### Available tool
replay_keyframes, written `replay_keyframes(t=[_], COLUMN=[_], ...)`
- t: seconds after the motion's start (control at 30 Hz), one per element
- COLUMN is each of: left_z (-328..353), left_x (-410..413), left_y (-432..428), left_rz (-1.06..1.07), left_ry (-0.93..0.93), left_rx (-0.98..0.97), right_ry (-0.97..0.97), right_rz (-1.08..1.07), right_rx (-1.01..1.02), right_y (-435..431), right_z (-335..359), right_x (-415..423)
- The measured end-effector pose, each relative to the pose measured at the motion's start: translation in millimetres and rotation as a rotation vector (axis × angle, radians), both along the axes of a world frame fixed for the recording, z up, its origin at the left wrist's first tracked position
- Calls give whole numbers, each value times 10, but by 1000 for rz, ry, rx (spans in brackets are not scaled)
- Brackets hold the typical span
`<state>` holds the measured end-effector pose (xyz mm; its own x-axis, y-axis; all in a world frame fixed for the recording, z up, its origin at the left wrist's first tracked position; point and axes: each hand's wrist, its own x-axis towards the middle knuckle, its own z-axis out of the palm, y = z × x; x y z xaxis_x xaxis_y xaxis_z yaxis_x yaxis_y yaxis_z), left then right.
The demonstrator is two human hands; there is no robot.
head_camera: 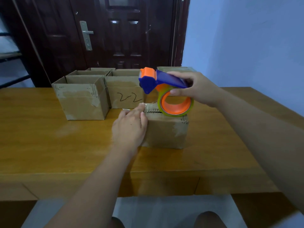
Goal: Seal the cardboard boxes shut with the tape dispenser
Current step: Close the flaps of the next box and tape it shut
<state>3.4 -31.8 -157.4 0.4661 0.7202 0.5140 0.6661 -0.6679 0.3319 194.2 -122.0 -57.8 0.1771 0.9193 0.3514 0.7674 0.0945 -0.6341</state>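
As left hand [130, 127] presses box [166, 132], right hand [199, 88] grips dispenser [158, 83] above

Both arms are bare, the left forearm [98, 175] and the right forearm [256, 122] uncovered as far as the frame's edge shows them. The left hand [130, 127] and the right hand [197, 89] are bare too, with short nails, and a small dark speck marks the back of the left one. Two rounded knees [209, 219] show dimly at the bottom
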Motion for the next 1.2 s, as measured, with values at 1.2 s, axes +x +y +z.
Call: replay_keyframes(t=[1.2], left_z=[-66], left_x=[87], left_y=[-16], left_rz=[-132], left_ry=[-165], left_rx=[-36], right_ry=[254], right_rz=[-140], right_rx=[248], right_y=[-481], right_z=[-268], right_x=[65])
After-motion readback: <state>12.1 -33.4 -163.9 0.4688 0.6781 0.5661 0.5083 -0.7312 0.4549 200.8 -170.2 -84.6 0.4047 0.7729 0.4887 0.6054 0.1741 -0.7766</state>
